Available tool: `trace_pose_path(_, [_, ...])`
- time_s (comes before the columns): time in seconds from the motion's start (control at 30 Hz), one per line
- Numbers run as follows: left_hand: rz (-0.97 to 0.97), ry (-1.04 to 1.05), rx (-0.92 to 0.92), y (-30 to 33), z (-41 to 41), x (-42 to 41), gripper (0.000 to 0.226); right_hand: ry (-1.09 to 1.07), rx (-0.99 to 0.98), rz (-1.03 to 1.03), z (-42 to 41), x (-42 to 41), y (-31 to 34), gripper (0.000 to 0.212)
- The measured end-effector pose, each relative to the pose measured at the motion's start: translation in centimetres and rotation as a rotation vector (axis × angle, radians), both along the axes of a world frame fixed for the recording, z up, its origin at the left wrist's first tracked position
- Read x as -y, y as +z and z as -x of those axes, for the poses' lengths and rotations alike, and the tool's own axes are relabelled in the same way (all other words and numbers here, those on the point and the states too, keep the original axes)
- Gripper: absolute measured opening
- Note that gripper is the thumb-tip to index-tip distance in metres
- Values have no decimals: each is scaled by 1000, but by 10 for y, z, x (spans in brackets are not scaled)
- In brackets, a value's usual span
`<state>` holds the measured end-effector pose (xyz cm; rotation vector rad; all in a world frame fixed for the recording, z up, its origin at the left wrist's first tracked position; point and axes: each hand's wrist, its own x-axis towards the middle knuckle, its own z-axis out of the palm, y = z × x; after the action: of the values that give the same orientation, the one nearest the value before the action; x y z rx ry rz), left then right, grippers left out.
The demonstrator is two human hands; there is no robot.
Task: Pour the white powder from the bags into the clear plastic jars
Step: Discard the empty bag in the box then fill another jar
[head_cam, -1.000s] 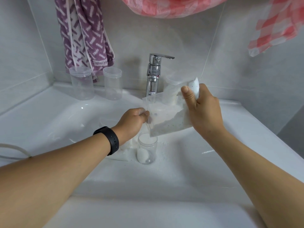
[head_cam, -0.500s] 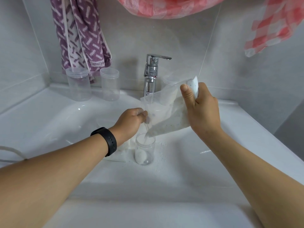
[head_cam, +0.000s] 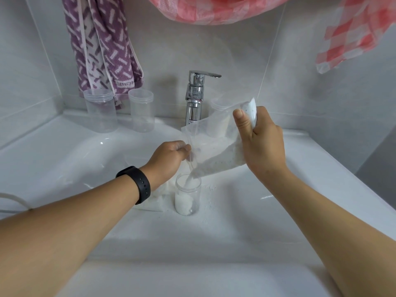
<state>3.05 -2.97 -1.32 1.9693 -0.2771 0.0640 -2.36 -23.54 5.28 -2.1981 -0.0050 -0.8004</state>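
A clear plastic bag (head_cam: 216,151) of white powder is tilted over an open clear jar (head_cam: 188,196) standing in the white sink basin (head_cam: 85,159). My right hand (head_cam: 261,144) grips the bag's raised rear end. My left hand (head_cam: 169,160) pinches the bag's lower open edge beside the jar's mouth. A stream of powder falls from the bag's corner into the jar, which is partly filled. Another flat bag of powder (head_cam: 154,202) lies in the basin under my left wrist.
Two empty clear jars (head_cam: 100,113) (head_cam: 141,113) stand on the back ledge at left; a third jar (head_cam: 218,106) shows behind the bag. A chrome tap (head_cam: 195,97) rises at the back centre. Towels hang above. Spilled powder grains (head_cam: 211,200) dot the basin around the jar.
The bag has tipped lower toward the jar and powder now streams into it; the powder level in the jar has risen a little. Both hands keep their holds.
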Motion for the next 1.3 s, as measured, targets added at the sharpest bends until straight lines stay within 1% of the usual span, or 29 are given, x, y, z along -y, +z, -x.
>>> trace_pose_path(0.1, [-3,-4,-4,1,2,1,37,-2,0,2,0,0,-1,50])
trace_pose_path(0.37, [-4,0,9,1,2,1,36,-6,-4,6,-1,0,-2,57])
trace_pose_path(0.57, [-12,2,5,0,3,2,35,1,-5,28,-1,1,1,58])
trace_pose_path(0.8, [0,-2,1,1,3,2,36,5,-21,50,-1,1,1,58])
trace_pose_path(0.93, [-4,3,6,1,2,2,36,5,-18,55,-1,2,2,53])
trace_pose_path(1.13, [-4,-1,-1,4,5,3,36,3,-31,61,-1,1,2,54])
trace_pose_path(1.3, [16,-12,-1,5,5,3,35,-4,-27,46,-2,0,2,58])
